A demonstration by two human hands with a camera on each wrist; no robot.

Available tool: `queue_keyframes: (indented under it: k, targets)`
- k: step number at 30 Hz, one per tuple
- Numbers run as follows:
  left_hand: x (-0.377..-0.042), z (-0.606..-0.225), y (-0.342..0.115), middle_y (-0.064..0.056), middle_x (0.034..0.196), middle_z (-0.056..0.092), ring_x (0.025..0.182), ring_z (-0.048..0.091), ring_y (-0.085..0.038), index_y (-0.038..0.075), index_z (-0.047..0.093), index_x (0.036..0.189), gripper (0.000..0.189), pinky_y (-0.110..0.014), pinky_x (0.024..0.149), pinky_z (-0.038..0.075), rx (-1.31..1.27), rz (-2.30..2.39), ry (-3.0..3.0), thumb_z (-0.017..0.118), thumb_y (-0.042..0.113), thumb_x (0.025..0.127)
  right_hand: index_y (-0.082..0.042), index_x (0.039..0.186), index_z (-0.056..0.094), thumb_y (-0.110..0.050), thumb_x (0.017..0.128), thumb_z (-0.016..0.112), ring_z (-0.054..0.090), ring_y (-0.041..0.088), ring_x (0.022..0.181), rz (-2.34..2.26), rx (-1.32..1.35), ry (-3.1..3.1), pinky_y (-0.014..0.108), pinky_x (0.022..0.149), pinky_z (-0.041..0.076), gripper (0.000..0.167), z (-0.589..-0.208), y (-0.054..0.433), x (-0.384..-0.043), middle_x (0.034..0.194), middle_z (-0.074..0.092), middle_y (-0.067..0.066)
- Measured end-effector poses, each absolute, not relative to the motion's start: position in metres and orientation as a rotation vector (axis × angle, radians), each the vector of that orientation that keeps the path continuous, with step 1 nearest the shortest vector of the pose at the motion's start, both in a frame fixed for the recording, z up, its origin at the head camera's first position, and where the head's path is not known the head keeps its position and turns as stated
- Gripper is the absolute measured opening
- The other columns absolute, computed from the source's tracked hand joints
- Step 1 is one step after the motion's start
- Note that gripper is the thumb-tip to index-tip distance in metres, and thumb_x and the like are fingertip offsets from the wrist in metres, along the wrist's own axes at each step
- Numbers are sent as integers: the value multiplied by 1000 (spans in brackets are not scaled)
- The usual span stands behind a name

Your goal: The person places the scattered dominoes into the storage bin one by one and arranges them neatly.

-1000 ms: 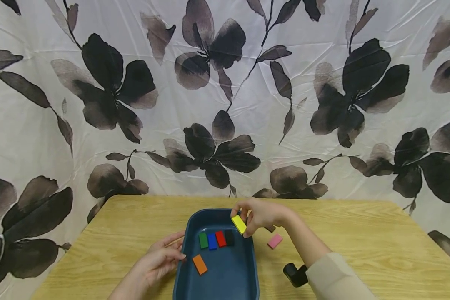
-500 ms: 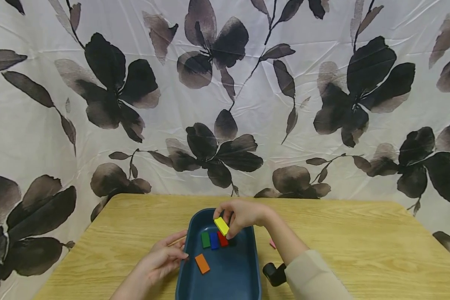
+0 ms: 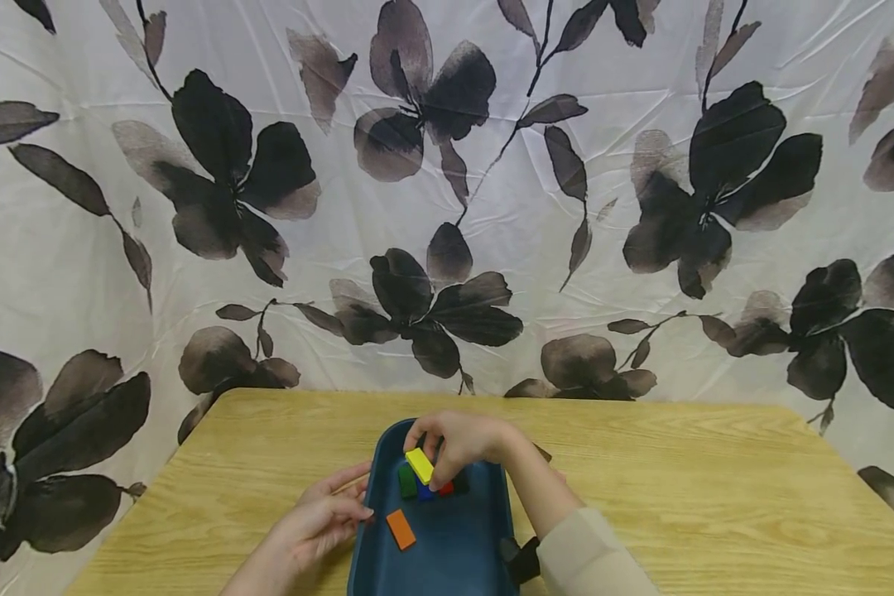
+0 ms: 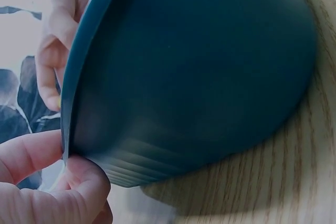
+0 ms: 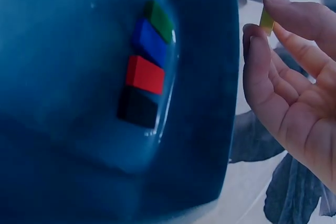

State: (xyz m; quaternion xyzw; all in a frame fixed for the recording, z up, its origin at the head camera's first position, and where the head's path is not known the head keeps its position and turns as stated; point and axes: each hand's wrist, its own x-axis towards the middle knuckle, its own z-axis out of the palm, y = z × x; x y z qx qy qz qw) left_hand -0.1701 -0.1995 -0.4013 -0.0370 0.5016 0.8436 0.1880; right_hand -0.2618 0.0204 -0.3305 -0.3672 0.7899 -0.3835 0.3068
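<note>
My right hand (image 3: pixel 465 443) pinches a yellow block (image 3: pixel 420 466) between thumb and fingertips, held above the far end of a dark blue tray (image 3: pixel 454 555). Below it a row of blocks lies on the tray floor, clearest in the right wrist view: green (image 5: pixel 159 21), blue (image 5: pixel 149 43), red (image 5: pixel 145 74) and black (image 5: pixel 138 107). From the head, the yellow block and my fingers partly cover that row. An orange block (image 3: pixel 401 530) lies apart, nearer to me. My left hand (image 3: pixel 316 526) holds the tray's left rim, thumb and finger pinching it in the left wrist view (image 4: pixel 58 182).
The tray stands on a wooden table (image 3: pixel 678 480). A brown block (image 3: pixel 543 453) peeks out behind my right forearm, right of the tray. A black rounded device (image 3: pixel 523 561) sits by my right sleeve. Floral cloth (image 3: pixel 447 199) hangs behind the table.
My right hand has carried the yellow block leftward, from the tray's right rim to above the green and blue blocks. The left hand keeps its hold on the rim.
</note>
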Motion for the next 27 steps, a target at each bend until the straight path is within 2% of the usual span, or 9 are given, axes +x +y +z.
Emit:
queue_keyframes:
  k: [10, 19, 27]
  targets:
    - [-170, -401, -201, -6, 108, 53, 94, 57, -14, -5, 13, 145, 78, -24, 75, 50, -78, 2371, 1401, 47, -22, 78, -8, 106, 60, 15, 67, 72, 49, 17, 58, -1040, -827, 2056, 26, 54, 45, 47, -344, 14, -258, 77, 51, 10]
    - [-170, -403, -200, -5, 107, 53, 93, 57, -13, -6, 10, 145, 79, -23, 75, 50, -64, 2370, 1404, 47, -23, 77, -9, 100, 60, 16, 66, 72, 51, 15, 54, -967, -802, 2057, 25, 52, 46, 44, -357, 7, -256, 71, 51, 6]
    - [-170, -402, -201, -6, 107, 55, 94, 57, -14, -6, 10, 145, 80, -24, 75, 50, -89, 2383, 1383, 47, -24, 76, -9, 98, 60, 18, 67, 71, 55, 16, 56, -799, -765, 2019, 25, 54, 50, 43, -364, 3, -254, 71, 58, 10]
